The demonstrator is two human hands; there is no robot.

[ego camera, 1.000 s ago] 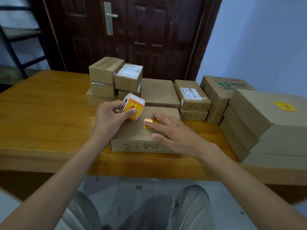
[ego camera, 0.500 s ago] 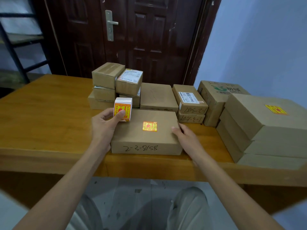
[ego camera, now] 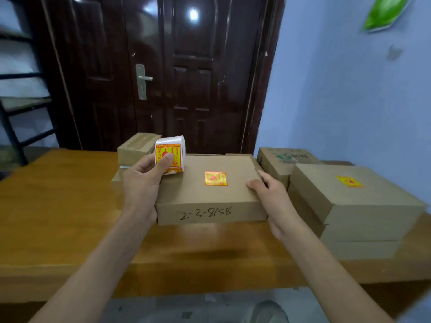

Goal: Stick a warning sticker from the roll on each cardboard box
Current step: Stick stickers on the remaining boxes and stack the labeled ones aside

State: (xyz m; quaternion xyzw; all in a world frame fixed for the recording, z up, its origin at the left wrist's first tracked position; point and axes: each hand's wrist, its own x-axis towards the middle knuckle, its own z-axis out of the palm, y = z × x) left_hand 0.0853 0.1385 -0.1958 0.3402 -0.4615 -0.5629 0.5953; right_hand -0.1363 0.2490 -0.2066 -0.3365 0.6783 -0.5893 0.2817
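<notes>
1. The left hand [ego camera: 142,183] grips the sticker roll [ego camera: 170,154], thumb pressed on the roll's printed orange-and-yellow face, fingers curled behind it. The roll is held upright above the far left corner of the marked box.
2. The marked box [ego camera: 210,194], a flat cardboard box with "2-3-8158" handwritten on its near side, sits between the two hands over the worktop [ego camera: 58,206], toward the near edge. Whether its underside touches the worktop I cannot tell; a blurred shadow lies beneath it.
3. A warning sticker [ego camera: 215,178] lies flat on the middle of that box's top.
4. The right hand [ego camera: 270,194] holds the box's right side, thumb on the top face near the right edge, fingers wrapped down the side.
5. The heel of the left hand rests against the box's left side.
6. At the right edge of the worktop stands a stack of boxes [ego camera: 349,206]; its top one carries a second sticker [ego camera: 349,181].
7. Behind that stack, toward the far right corner, sits a printed box [ego camera: 284,159] with green markings.
8. Behind the roll, at the far edge, is a small box [ego camera: 135,148] on top of others.
9. A dark door [ego camera: 186,78] stands beyond the worktop.
</notes>
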